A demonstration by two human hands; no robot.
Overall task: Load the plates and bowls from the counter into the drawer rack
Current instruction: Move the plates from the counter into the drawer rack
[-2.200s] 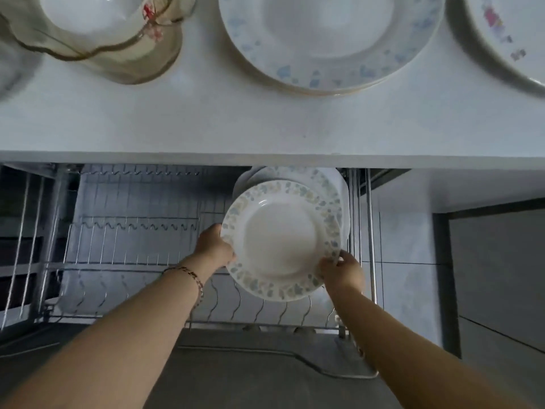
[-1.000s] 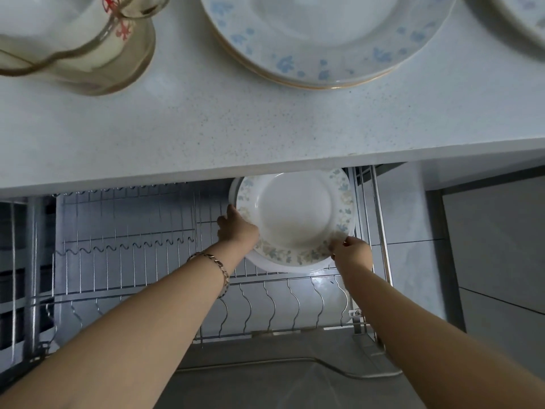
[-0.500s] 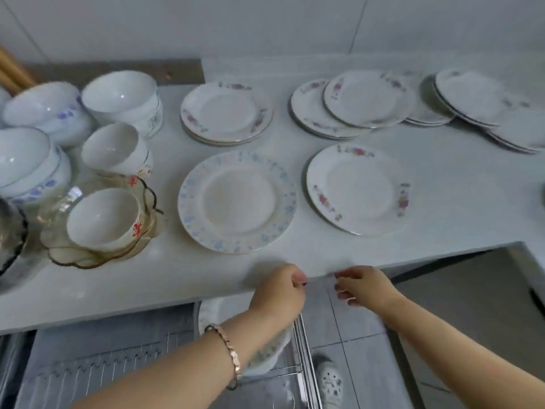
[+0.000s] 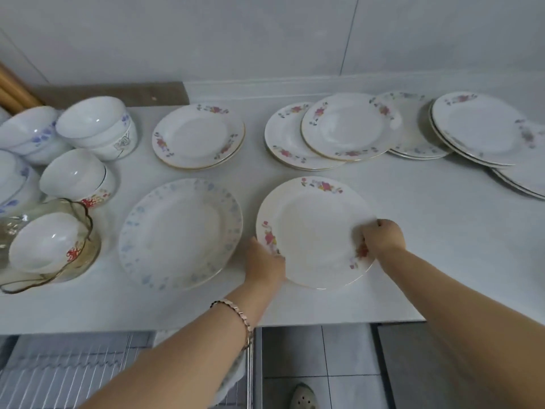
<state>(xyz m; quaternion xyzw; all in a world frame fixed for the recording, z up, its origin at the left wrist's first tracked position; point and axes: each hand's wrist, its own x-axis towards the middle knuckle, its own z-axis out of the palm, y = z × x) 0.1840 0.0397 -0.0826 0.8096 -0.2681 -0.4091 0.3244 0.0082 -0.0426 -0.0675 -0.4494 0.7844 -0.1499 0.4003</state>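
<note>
White stone counter (image 4: 413, 231) fills most of the view, strewn with crockery. Below its front edge, the wire drawer rack (image 4: 67, 376) stands pulled out at lower left, with a plate edge (image 4: 236, 373) showing in it behind the left forearm. On the counter, the blue-flowered plate (image 4: 180, 231) lies flat at the centre left; just beside it to the right is the pink-flowered plate (image 4: 315, 231), with its near edge close to the counter front. Both hands hold this plate: the left hand (image 4: 264, 261) is closed against its lower left rim, the right hand (image 4: 383, 236) is pinched over its right rim, thumb on top. Further back lie stacks of pink-flowered plates (image 4: 348, 125). White bowls (image 4: 94, 122) cluster at the far left, one sitting inside an amber glass bowl (image 4: 76, 261). A metal bracelet (image 4: 239, 317) circles the left wrist.
</note>
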